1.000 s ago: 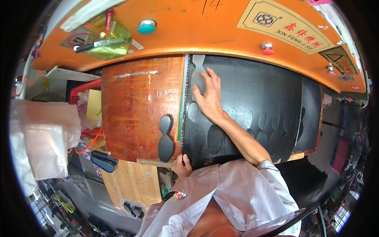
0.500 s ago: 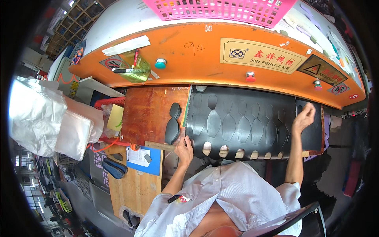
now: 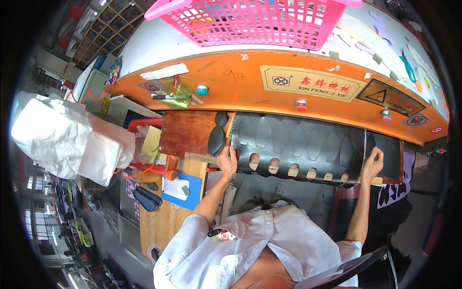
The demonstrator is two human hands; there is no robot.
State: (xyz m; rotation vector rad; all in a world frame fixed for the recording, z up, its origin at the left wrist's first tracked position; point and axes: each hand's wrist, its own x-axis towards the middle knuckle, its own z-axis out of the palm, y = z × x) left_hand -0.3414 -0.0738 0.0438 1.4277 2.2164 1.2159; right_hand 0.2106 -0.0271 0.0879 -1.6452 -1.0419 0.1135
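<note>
A black sheet lies before me under the orange beam, with sole-shaped outlines pressed into it and rounded holes along its near edge. My left hand is closed at the sheet's near left corner, thumb and finger pinching its edge. Just beside that hand, a stack of black sole pieces rests on a reddish-brown board. At the sheet's right edge, my right hand has its fingers curled together; what they hold, if anything, is hidden.
The orange machine beam with buttons crosses the far side, a pink basket above it. At left are plastic bags, a red crate and a wooden table bearing a blue clipboard.
The black sheet has slid away from me, further under the beam. My left hand has moved forward along with it, while my right hand has come down nearer to me. The view has shifted slightly.
</note>
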